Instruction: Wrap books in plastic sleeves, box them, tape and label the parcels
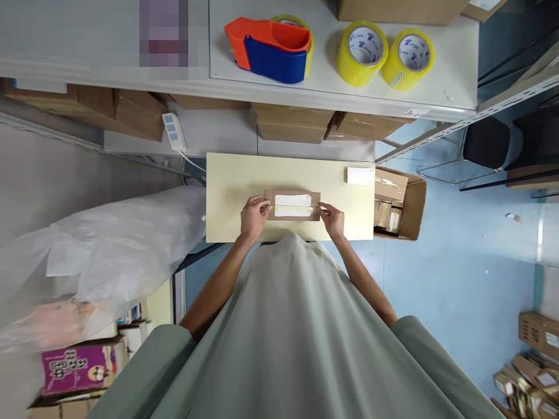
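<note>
A small flat cardboard box (pixel 292 192) with a white label (pixel 292 201) on top lies on the pale yellow table (pixel 236 174) in front of me. Along its upper face, crossing the label, runs a thin seam or line of tape. My left hand (pixel 255 218) has its thumb and fingers closed at the box's left end. At the opposite end, the fingertips of my right hand (pixel 332 221) pinch the right edge. Whether the fingers grip the card itself or the tape along it is too small to tell.
A white stack of labels (pixel 360 176) lies at the table's right corner. Beside it stands an open carton (pixel 413 212) with small boxes inside. Above are a tape dispenser (pixel 275 52) and yellow tape rolls (pixel 361 55) on a shelf. Plastic wrapping (pixel 131 233) bulges at left.
</note>
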`<state>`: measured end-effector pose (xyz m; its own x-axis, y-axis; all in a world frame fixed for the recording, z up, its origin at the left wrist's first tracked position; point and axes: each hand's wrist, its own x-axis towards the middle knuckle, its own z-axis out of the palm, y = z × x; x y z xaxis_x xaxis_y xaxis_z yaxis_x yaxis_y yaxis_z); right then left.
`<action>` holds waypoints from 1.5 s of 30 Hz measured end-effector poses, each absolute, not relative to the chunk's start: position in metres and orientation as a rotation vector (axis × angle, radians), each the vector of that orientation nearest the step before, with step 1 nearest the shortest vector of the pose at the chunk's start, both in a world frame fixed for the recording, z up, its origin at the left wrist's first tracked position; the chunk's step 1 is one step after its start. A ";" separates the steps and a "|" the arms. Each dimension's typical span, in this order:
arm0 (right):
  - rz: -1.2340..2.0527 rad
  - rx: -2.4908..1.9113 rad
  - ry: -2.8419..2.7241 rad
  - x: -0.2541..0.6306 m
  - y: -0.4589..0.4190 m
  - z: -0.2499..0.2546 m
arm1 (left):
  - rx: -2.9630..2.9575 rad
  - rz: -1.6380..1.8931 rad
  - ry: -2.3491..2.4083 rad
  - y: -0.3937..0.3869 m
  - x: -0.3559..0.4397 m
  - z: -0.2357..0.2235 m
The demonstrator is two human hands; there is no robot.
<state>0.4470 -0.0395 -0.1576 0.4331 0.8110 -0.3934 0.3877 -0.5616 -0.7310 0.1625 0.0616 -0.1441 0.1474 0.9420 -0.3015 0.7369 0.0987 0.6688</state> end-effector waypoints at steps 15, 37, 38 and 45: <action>1.220 -2.010 -0.690 0.464 0.003 -0.173 | 1.659 0.282 1.602 0.091 0.168 -0.153; 0.532 -1.823 -1.598 0.457 0.114 -0.023 | 1.860 0.804 1.208 0.179 0.178 -0.043; 0.439 -1.781 -1.655 0.453 0.130 -0.005 | 1.852 0.886 1.172 0.189 0.182 -0.029; 0.057 -1.802 -1.989 0.411 0.238 0.067 | 1.851 1.309 0.962 0.219 0.196 0.043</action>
<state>0.4106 0.2377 0.0671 -0.0429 0.9529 0.3002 0.9343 0.1447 -0.3259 0.1962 0.2194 0.0428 0.2264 0.8558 0.4652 0.1882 -0.5071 0.8411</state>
